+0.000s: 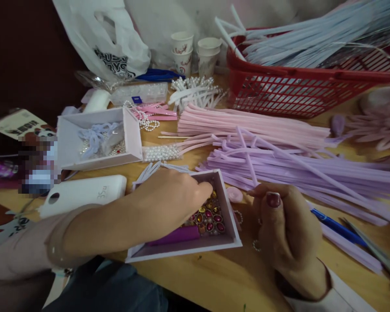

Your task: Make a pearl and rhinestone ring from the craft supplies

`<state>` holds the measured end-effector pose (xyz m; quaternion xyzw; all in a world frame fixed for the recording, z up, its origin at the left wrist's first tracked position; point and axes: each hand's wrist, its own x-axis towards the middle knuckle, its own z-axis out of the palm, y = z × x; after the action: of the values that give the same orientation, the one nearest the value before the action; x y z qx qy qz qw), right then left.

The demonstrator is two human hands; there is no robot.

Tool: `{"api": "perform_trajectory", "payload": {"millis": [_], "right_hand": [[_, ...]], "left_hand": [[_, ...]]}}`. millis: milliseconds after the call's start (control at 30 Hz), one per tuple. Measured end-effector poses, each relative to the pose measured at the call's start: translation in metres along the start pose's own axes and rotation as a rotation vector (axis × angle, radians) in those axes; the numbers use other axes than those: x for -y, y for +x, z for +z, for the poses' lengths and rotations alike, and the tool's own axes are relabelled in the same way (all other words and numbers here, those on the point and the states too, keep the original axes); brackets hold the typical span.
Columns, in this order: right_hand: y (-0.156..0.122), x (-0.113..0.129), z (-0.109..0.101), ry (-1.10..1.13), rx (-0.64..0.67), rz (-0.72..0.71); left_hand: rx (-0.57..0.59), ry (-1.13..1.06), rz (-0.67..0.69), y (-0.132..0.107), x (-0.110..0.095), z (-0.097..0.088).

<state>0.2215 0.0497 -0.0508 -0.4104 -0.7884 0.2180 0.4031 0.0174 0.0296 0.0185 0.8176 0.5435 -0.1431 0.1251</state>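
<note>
The left hand (178, 190) is over a box (230, 208) of gems (209, 220), the right hand (289, 225) near purple stems (308, 173).

Left hand (173, 193) arched, knuckles up — right hand (287, 227) (dark-red nail (273, 199) showing) curled.

Head-high; forward, downward; close over table (211, 273)

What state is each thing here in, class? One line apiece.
Near box: open, holding gems
Left hand: over near box, fingertips hidden
Right hand: fingers curled, contents unclear
Far box: open, partly filled
Paper cups: stacked
Red basket: filled with pale blue stems
Pink stems: bundled
Purple stems: loosely piled
White power bank: lying flat
Scissors: partly out of frame, opening unclear
</note>
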Motion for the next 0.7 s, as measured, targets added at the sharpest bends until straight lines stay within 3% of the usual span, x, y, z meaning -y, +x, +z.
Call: {"api": "perform_trajectory", "payload": {"millis": [167,233,300,433,600,700], "right_hand": [[0.001,0.001,0.0,-0.039,-0.03,-0.019],[0.001,0.0,-0.001,-0.043,-0.013,-0.05],[0.0,-0.002,-0.001,-0.033,0.004,-0.063],[0.001,-0.003,-0.002,-0.024,0.003,-0.072],[0.001,0.0,-0.002,-0.03,0.023,-0.079],[0.0,-0.001,-0.002,-0.012,0.047,-0.06]], "left_hand": [[0.074,-0.021,-0.091,-0.009,0.0,-0.001],[0.053,-0.008,-0.12,-0.013,0.001,-0.001],[0.008,-0.019,-0.1,-0.013,0.0,-0.001],[0.049,-0.004,-0.054,-0.003,-0.003,0.0],[-0.016,-0.038,-0.016,0.001,-0.002,0.004],[0.009,-0.039,-0.016,0.0,-0.002,0.004]]}}
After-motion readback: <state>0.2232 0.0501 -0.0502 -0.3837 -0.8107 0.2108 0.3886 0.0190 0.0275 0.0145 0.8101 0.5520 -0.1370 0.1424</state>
